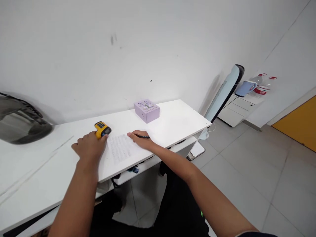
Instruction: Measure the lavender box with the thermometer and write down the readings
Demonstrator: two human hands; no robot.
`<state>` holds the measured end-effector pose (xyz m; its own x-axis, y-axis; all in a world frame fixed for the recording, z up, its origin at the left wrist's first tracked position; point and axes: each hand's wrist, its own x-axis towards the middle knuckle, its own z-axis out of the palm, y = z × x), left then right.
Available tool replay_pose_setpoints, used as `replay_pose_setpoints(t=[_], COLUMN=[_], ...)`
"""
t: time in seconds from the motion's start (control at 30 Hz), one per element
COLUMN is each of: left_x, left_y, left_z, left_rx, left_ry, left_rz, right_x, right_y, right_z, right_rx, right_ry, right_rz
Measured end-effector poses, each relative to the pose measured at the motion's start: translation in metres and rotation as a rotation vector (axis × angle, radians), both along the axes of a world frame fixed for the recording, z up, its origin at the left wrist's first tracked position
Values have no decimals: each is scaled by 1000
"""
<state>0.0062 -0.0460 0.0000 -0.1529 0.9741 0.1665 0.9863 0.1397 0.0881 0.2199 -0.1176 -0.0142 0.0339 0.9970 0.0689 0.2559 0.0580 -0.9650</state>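
Observation:
My left hand (pixel 90 144) is closed around the handle of a yellow and black infrared thermometer (pixel 101 129), which rests at or just above the white desk (pixel 177 121). A sheet of paper (pixel 119 149) covered in rows of handwriting lies between my hands; the writing is too blurred to read. My right hand (pixel 140 139) grips a black pen (pixel 142 136) at the sheet's upper right corner. The pen's back end sticks out to the right, and its tip is hidden by my fingers.
A lilac box (pixel 147 111) stands on the desk near the wall. At the left sits a helmet (pixel 22 121) with a visor. Beyond the desk's right end are a pale blue fan-like appliance (pixel 223 93), a low white cabinet (pixel 233 110), a blue kettle (pixel 245 88) and plastic bottles (pixel 263 89).

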Motion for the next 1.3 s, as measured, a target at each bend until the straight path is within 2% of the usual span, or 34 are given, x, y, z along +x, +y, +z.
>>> replay_pose_setpoints(t=[0.13, 0.23, 0.33, 0.43, 0.53, 0.7, 1.0, 1.17, 1.3], left_x=[-1, -1, 0, 1, 2, 3, 3, -2, -1], left_y=[-4, -7, -5, -4, -5, -10, -14, -5, -3], left_z=[0, -1, -4, -8, -9, -6, -4, -11, -15], left_rx=[21, 71, 107, 135, 147, 87, 112, 125, 139], left_ry=[-41, -84, -98, -80, -84, -84, -81, -82, -91], left_rz=[-24, -69, -61, -77, -126, -106, -117, -174, -195], right_x=[0, 1, 1, -1, -3, -2, -13, -11, 5], right_y=[-2, -1, 4, 7, 7, 4, 6, 14, 20], right_z=[-6, -10, -12, -11, -9, -6, 2, 0, -1], right_rx=[118, 211, 98, 44, 26, -39, -7, 21, 123], right_ry=[-41, -198, -320, -409, -495, -593, -816, -959, -983], right_rz=[-3, -86, -299, -356, -315, -281, -196, -51, 111])
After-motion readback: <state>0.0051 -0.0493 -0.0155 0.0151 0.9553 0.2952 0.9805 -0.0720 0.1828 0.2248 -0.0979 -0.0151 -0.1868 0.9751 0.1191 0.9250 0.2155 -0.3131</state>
